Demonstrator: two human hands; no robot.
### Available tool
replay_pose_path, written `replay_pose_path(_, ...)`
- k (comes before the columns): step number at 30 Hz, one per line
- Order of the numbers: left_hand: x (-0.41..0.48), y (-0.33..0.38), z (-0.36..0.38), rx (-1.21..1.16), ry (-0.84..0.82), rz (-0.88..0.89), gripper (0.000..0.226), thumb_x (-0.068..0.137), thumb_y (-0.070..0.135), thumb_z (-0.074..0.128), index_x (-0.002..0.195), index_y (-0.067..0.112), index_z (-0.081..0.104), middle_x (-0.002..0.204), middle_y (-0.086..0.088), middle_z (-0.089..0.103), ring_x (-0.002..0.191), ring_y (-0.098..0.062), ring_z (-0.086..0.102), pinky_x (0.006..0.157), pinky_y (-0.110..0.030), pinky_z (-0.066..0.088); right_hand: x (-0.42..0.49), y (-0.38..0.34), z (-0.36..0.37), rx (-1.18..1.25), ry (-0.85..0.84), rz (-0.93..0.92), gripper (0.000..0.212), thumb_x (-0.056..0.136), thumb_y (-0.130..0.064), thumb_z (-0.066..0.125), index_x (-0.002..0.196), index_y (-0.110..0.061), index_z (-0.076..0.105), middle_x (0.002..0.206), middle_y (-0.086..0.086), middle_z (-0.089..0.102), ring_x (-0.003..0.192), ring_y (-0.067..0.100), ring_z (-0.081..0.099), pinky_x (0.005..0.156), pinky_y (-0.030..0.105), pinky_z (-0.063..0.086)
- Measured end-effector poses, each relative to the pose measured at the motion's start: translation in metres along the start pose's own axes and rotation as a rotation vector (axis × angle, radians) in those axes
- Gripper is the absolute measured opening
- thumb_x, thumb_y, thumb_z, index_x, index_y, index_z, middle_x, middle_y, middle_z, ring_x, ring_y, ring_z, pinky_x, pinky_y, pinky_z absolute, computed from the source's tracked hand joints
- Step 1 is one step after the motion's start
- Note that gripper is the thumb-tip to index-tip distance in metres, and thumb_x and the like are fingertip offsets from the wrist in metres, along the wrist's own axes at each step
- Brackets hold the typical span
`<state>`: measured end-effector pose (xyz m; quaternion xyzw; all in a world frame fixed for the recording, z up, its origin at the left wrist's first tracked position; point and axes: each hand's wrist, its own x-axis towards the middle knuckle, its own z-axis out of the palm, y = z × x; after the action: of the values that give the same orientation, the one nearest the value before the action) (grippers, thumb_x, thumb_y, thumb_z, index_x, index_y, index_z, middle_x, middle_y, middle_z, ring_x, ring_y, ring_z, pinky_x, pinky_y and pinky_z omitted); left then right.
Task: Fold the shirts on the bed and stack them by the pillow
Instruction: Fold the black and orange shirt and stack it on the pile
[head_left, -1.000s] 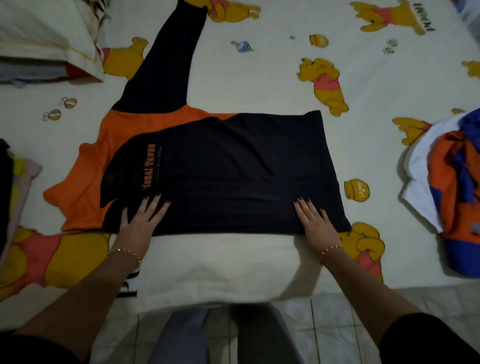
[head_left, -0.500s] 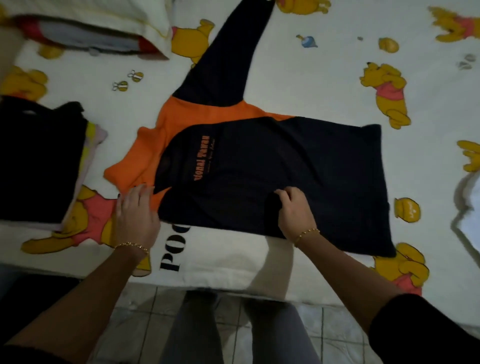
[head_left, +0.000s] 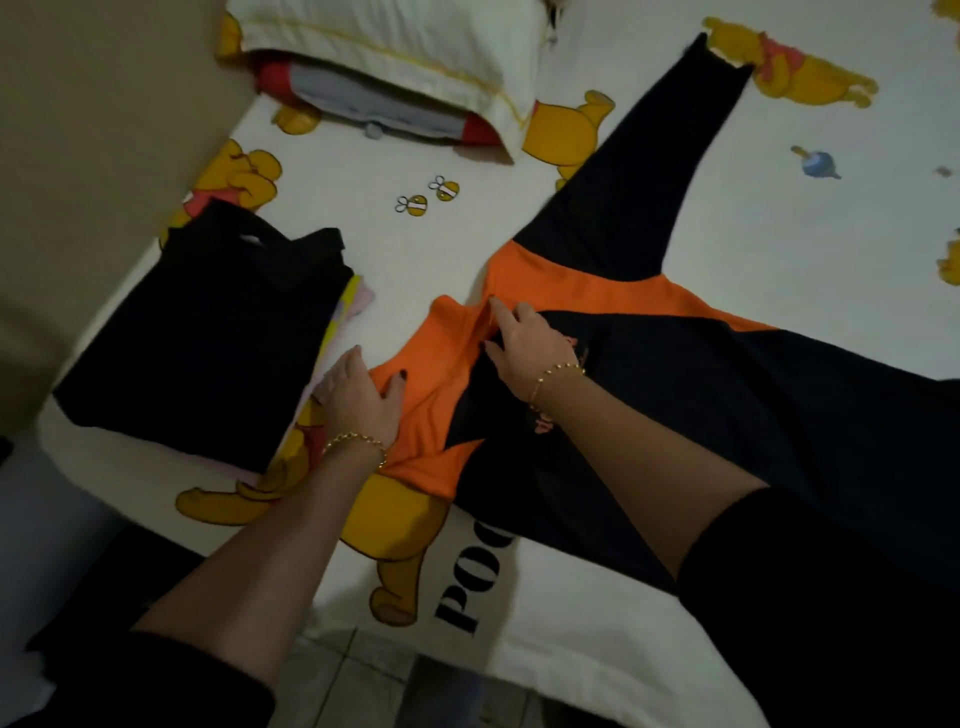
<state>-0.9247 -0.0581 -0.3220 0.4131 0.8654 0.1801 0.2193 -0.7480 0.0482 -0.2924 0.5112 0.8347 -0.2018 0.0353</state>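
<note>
The shirt (head_left: 727, 395) is lying along the near edge of the bed (head_left: 363, 249); I am pressing my left hand (head_left: 358, 400) flat on its orange shoulder, my right hand (head_left: 524, 343) flat at its collar.

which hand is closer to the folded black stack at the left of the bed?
Left. The left hand rests on the orange part of the shirt, right beside the folded stack. The right hand is farther off, at the collar where orange meets black.
</note>
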Motion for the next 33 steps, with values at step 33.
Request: replay_pose_path(33,0.011,0.193,0.081,0.101,-0.162,0.601,0.022,0.091,0.003,0.049,0.107,0.01,0.062,0.105,-0.006,0.061,0.101,-0.022,0.055,0.087,-0.033,0.046,-0.085,0.258,-0.04,0.201,0.401,0.409,0.031,0.09,0.0,0.047,0.117,-0.004,0.06,0.112,0.017,0.056,0.107,0.034,0.051,0.09,0.047,0.046)
